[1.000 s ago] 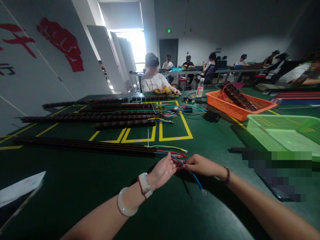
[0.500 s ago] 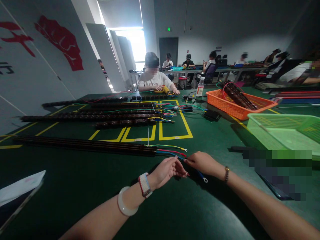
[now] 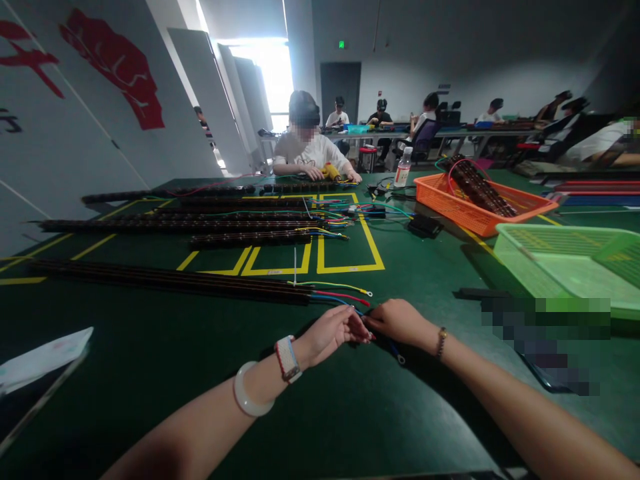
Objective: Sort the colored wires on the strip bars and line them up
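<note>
While its ring terminal point(image 3: 401, 360) has swung farther off, right fingers point(image 3: 374, 321) pinch the blue wire point(image 3: 330, 299); left fingers point(image 3: 354, 327) half-curl, grip unclear

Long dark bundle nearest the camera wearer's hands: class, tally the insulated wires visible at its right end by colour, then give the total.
Yellow insulated wire with a ring terminal: 1
Red insulated wire: 1
Blue insulated wire: 1
Total: 3

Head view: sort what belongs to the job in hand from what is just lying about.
Likely in the job:
blue wire, held by the right hand
long dark bundle it comes from
red wire and yellow wire beside it

Apparently just lying about:
green basket
plastic bottle
black box
</note>
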Motion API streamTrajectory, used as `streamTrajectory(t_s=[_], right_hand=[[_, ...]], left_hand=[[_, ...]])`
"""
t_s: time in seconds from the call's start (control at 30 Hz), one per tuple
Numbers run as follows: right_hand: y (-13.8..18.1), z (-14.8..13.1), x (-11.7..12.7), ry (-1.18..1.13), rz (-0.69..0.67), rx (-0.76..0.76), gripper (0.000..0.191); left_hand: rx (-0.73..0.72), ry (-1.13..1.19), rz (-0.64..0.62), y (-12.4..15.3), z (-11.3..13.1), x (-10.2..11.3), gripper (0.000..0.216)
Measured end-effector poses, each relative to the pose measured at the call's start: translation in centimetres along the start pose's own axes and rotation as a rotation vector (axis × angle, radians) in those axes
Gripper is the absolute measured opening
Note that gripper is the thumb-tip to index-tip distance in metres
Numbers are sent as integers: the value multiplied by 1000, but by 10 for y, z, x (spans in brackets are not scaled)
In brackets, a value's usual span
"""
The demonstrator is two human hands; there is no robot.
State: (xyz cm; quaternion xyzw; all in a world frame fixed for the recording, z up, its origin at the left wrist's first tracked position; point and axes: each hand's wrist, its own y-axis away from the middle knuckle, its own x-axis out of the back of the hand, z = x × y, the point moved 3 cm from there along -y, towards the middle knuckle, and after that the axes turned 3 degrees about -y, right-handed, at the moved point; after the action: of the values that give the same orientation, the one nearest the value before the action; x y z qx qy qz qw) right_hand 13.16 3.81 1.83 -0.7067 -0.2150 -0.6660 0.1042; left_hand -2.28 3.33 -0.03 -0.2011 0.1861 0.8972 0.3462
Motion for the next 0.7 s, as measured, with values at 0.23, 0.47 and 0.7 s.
streamTrajectory(t_s=[0.23, 0.47, 0.7], right_hand=[[-1, 3, -2, -2, -3, 11, 46], [-1, 3, 0, -17, -14, -15, 47], [0, 1, 0, -41, 13, -3, 45]], left_hand=[[-6, 92, 11, -2, 0, 1, 25], [28, 145, 21, -3, 2, 0, 24], [59, 193, 23, -2, 3, 1, 23]])
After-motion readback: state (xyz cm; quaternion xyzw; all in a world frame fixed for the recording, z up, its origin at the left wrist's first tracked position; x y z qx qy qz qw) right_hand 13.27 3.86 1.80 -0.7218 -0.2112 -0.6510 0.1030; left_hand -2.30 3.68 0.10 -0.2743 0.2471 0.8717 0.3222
